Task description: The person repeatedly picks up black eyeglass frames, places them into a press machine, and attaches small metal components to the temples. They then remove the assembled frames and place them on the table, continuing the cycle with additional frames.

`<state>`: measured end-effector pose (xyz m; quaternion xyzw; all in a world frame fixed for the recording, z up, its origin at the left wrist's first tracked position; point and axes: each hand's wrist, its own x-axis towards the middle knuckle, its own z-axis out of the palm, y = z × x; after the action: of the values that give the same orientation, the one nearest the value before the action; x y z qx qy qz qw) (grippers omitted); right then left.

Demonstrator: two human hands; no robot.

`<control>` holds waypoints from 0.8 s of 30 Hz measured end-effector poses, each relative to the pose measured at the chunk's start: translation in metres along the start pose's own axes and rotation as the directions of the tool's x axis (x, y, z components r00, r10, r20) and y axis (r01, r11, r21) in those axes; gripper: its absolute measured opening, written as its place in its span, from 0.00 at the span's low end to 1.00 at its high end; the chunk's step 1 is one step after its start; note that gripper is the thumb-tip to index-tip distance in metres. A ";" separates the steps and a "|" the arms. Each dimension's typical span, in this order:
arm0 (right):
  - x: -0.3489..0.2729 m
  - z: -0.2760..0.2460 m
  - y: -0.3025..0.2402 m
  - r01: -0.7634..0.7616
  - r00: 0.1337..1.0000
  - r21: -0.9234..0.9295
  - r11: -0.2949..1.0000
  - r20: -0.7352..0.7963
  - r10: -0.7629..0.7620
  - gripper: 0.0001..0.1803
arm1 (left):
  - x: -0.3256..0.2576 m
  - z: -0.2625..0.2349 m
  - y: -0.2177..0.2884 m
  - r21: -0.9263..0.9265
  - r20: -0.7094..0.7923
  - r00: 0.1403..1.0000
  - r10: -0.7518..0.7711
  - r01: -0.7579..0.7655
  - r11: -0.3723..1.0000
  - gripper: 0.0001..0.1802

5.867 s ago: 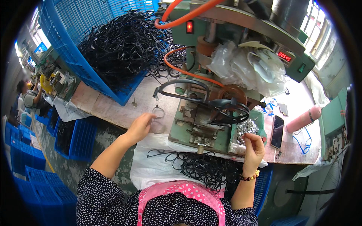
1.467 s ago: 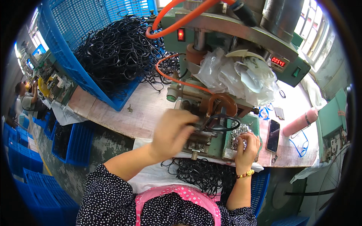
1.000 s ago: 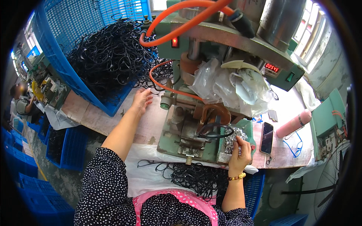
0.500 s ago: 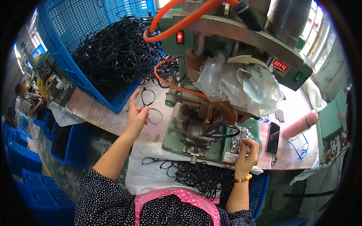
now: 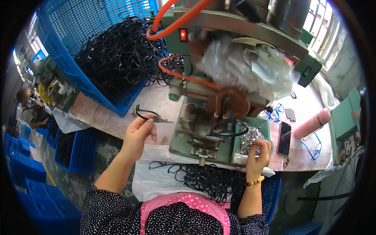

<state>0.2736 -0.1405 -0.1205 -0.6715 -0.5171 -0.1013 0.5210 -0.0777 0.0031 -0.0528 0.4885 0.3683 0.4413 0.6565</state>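
My left hand (image 5: 138, 135) is raised over the bench's front edge and pinches a black looped cord (image 5: 145, 113) between thumb and fingers. My right hand (image 5: 257, 152) rests at the green tray (image 5: 265, 122) of small silver metal clips (image 5: 248, 138), fingertips curled onto the clips. Between the hands stands the green press machine (image 5: 199, 133) with a black cord lying on its bed. A pile of black cords (image 5: 213, 181) lies on the white sheet in my lap.
A big blue crate (image 5: 80, 74) heaped with black cords (image 5: 121, 55) stands at the back left. An orange hose (image 5: 184, 21) arcs over the machine. A phone (image 5: 284, 133) and pink bottle (image 5: 312, 123) lie at the right. Another person (image 5: 29, 109) sits far left among blue crates.
My left hand went from the machine bed to the crate, took a black cord and drew it back toward me. My right hand stayed at the clip tray.
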 end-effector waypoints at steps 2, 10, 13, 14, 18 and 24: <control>0.002 -0.001 -0.003 -0.045 0.999 0.042 0.998 -0.004 0.045 0.09 | -0.005 0.003 0.004 0.027 0.007 0.999 0.048 -0.048 0.998 0.13; 0.014 0.008 -0.035 -0.268 0.963 0.553 0.789 0.127 0.237 0.08 | -0.014 0.033 0.015 0.160 -0.015 0.919 0.393 -0.386 0.909 0.10; 0.019 0.014 -0.053 -0.334 0.941 0.710 0.619 0.214 0.263 0.07 | -0.014 0.040 0.021 0.151 0.043 0.901 0.431 -0.432 0.889 0.11; 0.020 0.015 -0.059 -0.354 0.934 0.732 0.582 0.249 0.256 0.06 | -0.013 0.042 0.023 0.118 0.061 0.898 0.436 -0.440 0.890 0.11; 0.026 0.021 -0.078 -0.303 0.950 0.668 0.679 0.263 0.165 0.06 | -0.013 0.054 0.030 0.073 0.096 0.912 0.399 -0.406 0.911 0.13; 0.033 0.033 -0.095 -0.128 0.987 0.601 0.789 0.154 0.042 0.06 | -0.003 0.076 0.041 -0.018 0.134 0.882 0.453 -0.454 0.891 0.14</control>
<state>0.1988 -0.1017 -0.0563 -0.4960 -0.5247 0.1387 0.6778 -0.0184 -0.0184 0.0064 0.5941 0.2019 0.5461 0.5550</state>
